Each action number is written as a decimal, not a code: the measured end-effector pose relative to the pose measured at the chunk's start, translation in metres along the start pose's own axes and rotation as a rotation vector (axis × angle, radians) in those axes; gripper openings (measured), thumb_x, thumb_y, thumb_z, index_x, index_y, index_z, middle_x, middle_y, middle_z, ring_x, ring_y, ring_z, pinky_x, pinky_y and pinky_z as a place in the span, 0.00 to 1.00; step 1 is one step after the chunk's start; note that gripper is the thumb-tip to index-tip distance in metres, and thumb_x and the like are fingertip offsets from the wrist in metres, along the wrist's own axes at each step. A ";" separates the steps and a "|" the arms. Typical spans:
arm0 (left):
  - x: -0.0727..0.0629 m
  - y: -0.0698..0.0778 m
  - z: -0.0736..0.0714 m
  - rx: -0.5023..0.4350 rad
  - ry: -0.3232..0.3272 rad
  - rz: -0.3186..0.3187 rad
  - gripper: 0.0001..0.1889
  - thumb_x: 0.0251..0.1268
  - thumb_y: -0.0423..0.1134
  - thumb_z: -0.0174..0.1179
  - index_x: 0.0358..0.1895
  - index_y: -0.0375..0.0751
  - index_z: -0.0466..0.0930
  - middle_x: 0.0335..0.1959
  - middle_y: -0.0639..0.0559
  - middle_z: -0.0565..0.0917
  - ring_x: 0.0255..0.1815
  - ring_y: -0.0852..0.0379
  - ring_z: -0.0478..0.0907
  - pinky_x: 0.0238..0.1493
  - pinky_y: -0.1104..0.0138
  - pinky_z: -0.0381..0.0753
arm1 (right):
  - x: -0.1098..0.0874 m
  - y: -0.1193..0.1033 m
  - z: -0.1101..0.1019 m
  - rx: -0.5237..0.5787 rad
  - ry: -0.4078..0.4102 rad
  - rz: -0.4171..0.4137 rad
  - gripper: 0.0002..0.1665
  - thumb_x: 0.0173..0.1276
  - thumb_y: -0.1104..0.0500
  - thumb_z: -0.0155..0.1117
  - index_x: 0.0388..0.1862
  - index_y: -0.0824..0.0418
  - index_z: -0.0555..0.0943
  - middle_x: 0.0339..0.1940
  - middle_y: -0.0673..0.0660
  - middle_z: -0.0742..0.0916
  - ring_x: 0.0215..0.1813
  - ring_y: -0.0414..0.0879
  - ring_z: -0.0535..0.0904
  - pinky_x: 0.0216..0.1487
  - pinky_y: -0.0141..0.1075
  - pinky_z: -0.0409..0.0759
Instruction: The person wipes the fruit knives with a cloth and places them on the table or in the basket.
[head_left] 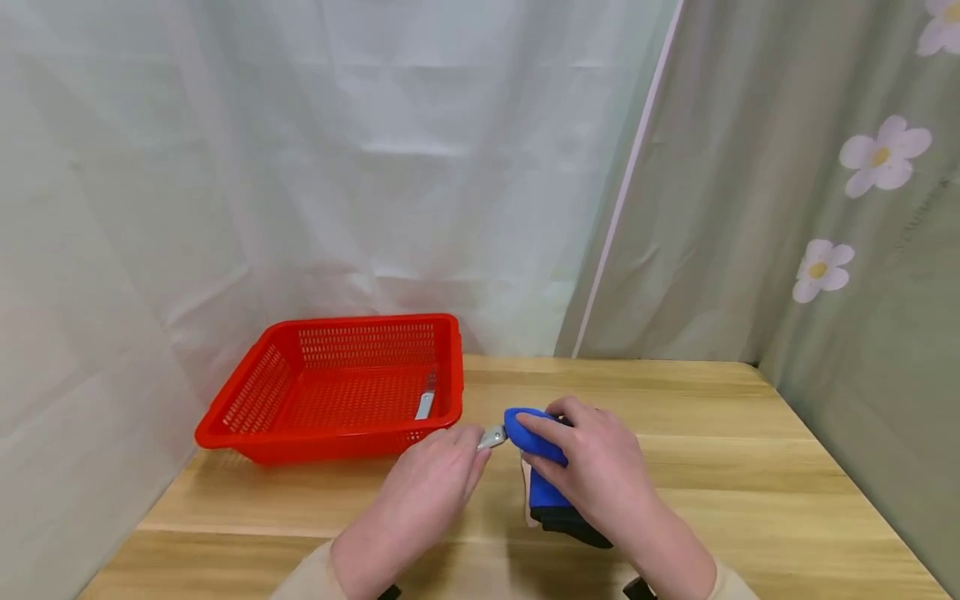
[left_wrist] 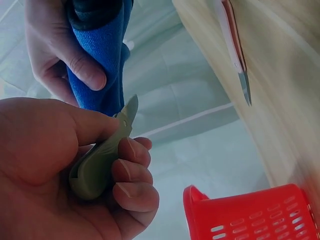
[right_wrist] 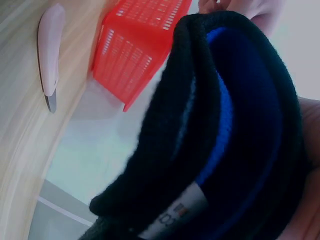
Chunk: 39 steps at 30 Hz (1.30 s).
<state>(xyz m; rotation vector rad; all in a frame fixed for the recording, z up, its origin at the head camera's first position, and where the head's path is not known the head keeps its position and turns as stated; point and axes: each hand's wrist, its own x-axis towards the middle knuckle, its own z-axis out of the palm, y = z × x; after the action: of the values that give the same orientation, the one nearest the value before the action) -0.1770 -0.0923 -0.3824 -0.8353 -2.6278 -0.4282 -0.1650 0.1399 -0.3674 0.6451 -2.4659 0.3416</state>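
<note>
Cream sleeves (head_left: 309,577) reach over the table's edge as a person, seen from where I stand, works with both bare hands. The left hand (head_left: 442,467) grasps a grey-green folding knife (left_wrist: 94,172), its smooth, rounded handle lying across the palm between thumb and curled fingers, the small steel blade projecting past the thumb toward the other hand. Just beyond, the right hand (head_left: 600,454) grips a folded blue cloth (left_wrist: 97,55), thumb on one side and fingers on the other, the blue end meeting the knife near the root of its blade (whether the fabric wraps the steel or only lies against it, I cannot tell). The cloth is soft and fuzzy, its layers bound in thick black edging, with a pale printed label (right_wrist: 176,212) on the dark trim.

Below the cloth, a second knife with a smooth pink handle (right_wrist: 49,50) and short metal blade lies on the wood-grain table (head_left: 712,517). Farther off to the left sits a red plastic basket (head_left: 330,435), its sides pierced with slots, another pale-handled knife (head_left: 425,405) inside. Creased, pale curtains (head_left: 450,175) hang behind, the right side printed with white flowers (head_left: 887,157).
</note>
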 end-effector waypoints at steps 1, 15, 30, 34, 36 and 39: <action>0.001 0.000 0.000 -0.007 0.002 0.004 0.09 0.81 0.40 0.68 0.45 0.42 0.77 0.25 0.58 0.68 0.26 0.59 0.66 0.25 0.69 0.70 | 0.000 -0.001 0.000 -0.001 -0.004 0.004 0.31 0.58 0.50 0.92 0.61 0.43 0.93 0.49 0.53 0.89 0.46 0.51 0.88 0.51 0.50 0.86; 0.003 0.004 0.003 -0.009 -0.017 0.041 0.09 0.82 0.41 0.67 0.46 0.41 0.78 0.29 0.57 0.72 0.29 0.58 0.69 0.29 0.69 0.75 | -0.003 0.002 0.004 -0.003 -0.015 0.032 0.30 0.57 0.51 0.93 0.60 0.43 0.94 0.47 0.52 0.88 0.46 0.50 0.88 0.49 0.49 0.86; 0.003 0.002 0.002 -0.014 -0.075 -0.028 0.10 0.82 0.43 0.67 0.48 0.41 0.79 0.27 0.58 0.70 0.27 0.59 0.68 0.27 0.70 0.71 | 0.004 0.021 0.006 -0.013 -0.013 0.049 0.28 0.58 0.52 0.92 0.59 0.47 0.94 0.46 0.54 0.88 0.42 0.52 0.87 0.42 0.48 0.84; -0.001 0.001 0.003 -0.017 -0.111 -0.047 0.10 0.83 0.44 0.67 0.48 0.42 0.78 0.26 0.58 0.70 0.26 0.59 0.67 0.27 0.71 0.71 | 0.001 0.025 0.009 -0.007 -0.017 0.063 0.28 0.58 0.52 0.92 0.58 0.47 0.94 0.45 0.54 0.88 0.38 0.51 0.86 0.38 0.46 0.84; -0.002 0.002 0.002 -0.007 -0.098 -0.034 0.10 0.83 0.44 0.67 0.47 0.43 0.78 0.27 0.58 0.70 0.26 0.59 0.67 0.27 0.70 0.71 | 0.000 0.027 0.008 -0.011 -0.020 0.073 0.28 0.58 0.52 0.92 0.59 0.47 0.94 0.45 0.54 0.89 0.37 0.51 0.87 0.36 0.45 0.85; -0.001 0.003 0.001 0.010 -0.050 -0.007 0.10 0.82 0.43 0.68 0.47 0.42 0.78 0.27 0.58 0.70 0.27 0.59 0.67 0.27 0.70 0.71 | 0.001 0.032 0.005 -0.029 -0.019 0.096 0.28 0.59 0.52 0.91 0.59 0.47 0.94 0.46 0.54 0.89 0.36 0.52 0.87 0.33 0.44 0.85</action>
<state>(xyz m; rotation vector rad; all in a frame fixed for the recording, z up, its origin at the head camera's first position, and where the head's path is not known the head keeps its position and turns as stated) -0.1742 -0.0899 -0.3832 -0.8449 -2.6767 -0.4009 -0.1846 0.1645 -0.3739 0.5206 -2.5205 0.3374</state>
